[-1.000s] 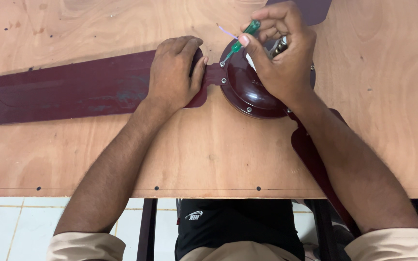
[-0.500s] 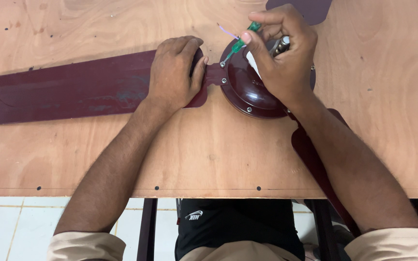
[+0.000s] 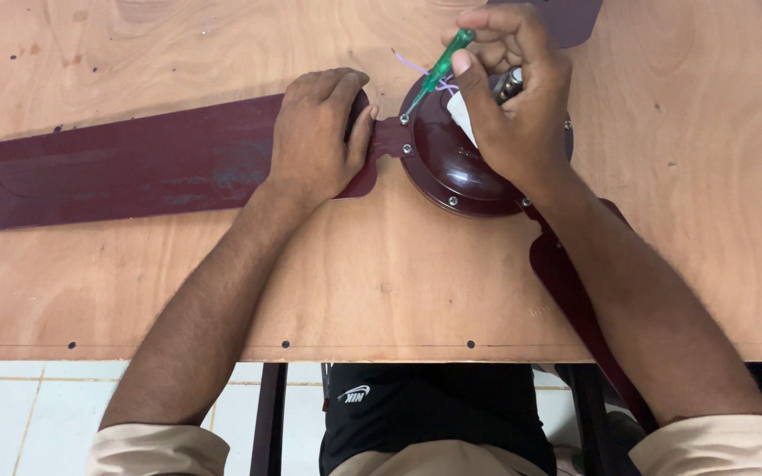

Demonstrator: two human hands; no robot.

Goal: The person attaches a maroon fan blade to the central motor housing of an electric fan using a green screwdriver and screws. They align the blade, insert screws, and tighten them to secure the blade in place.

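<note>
You are seated at a plywood worktop (image 3: 381, 291), looking straight down at a dark maroon ceiling fan lying flat on it. Nearest you, both forearms reach away from your body across the bare wood.

Your left hand (image 3: 319, 137) lies palm down, fingers curled and closed over the root of the long left blade (image 3: 116, 167), pressing it against the worktop just left of the bracket that joins it to the hub. That blade runs well out to the left. A second blade (image 3: 575, 282) angles back towards you on the right, passing under your right forearm and over the near edge.

Just right of your left hand sits the round motor housing (image 3: 451, 163), ringed with small silver screws. Your right hand (image 3: 513, 106) rests over its far right part, fingers closed in a pinch around a green-handled screwdriver (image 3: 438, 70). The tool slants down to the left, its tip at the screw (image 3: 405, 117) on the blade bracket, at the housing's far left rim.

The step in hand looks like working that bracket screw. The next move seems to call for keeping the tip seated squarely, twisting with steady downward pressure, and holding the blade firm so it cannot swing.

Beyond the hub, thin pale wires (image 3: 416, 66) trail off, and a third blade (image 3: 575, 18) shows at the far edge.
</note>
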